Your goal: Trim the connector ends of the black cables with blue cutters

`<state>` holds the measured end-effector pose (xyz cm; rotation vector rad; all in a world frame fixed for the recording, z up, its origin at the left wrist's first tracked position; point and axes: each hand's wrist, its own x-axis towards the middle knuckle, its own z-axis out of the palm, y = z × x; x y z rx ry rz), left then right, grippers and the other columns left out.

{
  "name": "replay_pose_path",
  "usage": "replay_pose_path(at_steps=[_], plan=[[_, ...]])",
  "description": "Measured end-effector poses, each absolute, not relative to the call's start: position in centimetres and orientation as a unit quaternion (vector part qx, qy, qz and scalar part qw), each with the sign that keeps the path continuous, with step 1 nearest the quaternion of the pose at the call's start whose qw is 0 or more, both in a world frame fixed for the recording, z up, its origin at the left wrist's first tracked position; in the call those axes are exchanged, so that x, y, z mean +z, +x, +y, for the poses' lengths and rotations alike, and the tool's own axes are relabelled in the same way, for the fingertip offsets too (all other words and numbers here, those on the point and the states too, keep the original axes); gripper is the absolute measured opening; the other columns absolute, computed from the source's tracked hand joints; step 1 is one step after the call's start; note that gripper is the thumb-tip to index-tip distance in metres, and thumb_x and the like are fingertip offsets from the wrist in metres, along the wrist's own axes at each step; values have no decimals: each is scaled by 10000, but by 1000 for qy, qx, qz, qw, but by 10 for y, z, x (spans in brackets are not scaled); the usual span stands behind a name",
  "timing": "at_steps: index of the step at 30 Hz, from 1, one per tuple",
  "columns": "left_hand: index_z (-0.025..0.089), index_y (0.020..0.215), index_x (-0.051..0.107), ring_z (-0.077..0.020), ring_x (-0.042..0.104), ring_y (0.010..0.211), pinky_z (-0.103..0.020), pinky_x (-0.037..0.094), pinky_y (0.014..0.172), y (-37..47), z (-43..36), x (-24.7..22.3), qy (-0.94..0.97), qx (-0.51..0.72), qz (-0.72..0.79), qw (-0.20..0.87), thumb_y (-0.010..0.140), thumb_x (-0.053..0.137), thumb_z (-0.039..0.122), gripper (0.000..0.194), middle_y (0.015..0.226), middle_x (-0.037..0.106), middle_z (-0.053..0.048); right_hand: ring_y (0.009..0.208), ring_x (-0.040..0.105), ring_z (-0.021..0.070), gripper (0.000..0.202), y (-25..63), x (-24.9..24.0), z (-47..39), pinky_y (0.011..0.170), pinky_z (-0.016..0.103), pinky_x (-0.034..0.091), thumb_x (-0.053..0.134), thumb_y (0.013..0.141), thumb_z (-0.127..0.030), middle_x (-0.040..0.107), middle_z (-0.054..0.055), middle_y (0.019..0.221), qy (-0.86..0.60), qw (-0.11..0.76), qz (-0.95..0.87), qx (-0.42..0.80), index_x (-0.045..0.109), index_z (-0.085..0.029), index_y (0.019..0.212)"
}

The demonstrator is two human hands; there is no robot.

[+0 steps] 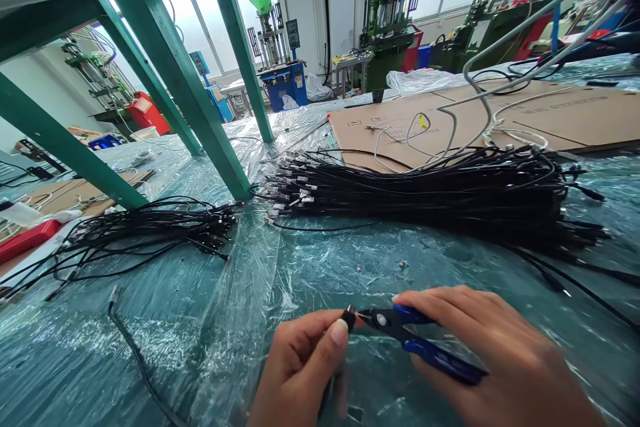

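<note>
Low in the middle of the head view, my left hand (310,360) pinches a black cable connector (349,319) between thumb and fingertips. A small metal tip shows at the connector's end. My right hand (495,347) is wrapped around blue-handled flush cutters (440,357), whose handles stand apart. The cutters' narrow jaws reach the connector's tip; whether they touch it I cannot tell. Beyond my hands lies a thick bundle of black cables (425,197) with metal plugs at its left end. One loose black cable (137,353) with a metal plug lies on the left.
A smaller cable pile (165,230) lies at the left, near the green frame posts (185,80). Flattened cardboard (480,120) with pale cords is behind the large bundle. Clear plastic film covers the table (240,347). Green machines (393,13) stand in the background.
</note>
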<state>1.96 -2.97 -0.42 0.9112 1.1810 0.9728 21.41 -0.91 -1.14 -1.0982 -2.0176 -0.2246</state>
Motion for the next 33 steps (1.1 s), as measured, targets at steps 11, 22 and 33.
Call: replay_pose_path(at_steps=[11,22,33], plan=[[96,964,744,-38,333,359,-177,243,398,18,-31,-3,404,410,520,631,753,678,585,537,420,413,74,661,671,136,140,213,-8,-12,584,253,528,518,817,-216,705,-14,768,-422,411,-803,-92,607,-239,922],[114,888,687,-46,335,302,-177,190,365,18,-29,-6,351,399,486,694,725,693,590,503,355,439,81,653,683,156,154,216,-12,-12,562,270,554,538,817,-255,719,-15,790,-442,406,-797,-67,640,-256,933],[127,882,705,-42,261,286,-164,201,367,13,-24,-4,300,350,437,772,790,642,520,409,310,446,76,662,680,167,185,220,-18,-14,556,282,569,548,787,-262,715,-29,807,-471,407,-781,-48,632,-283,950]])
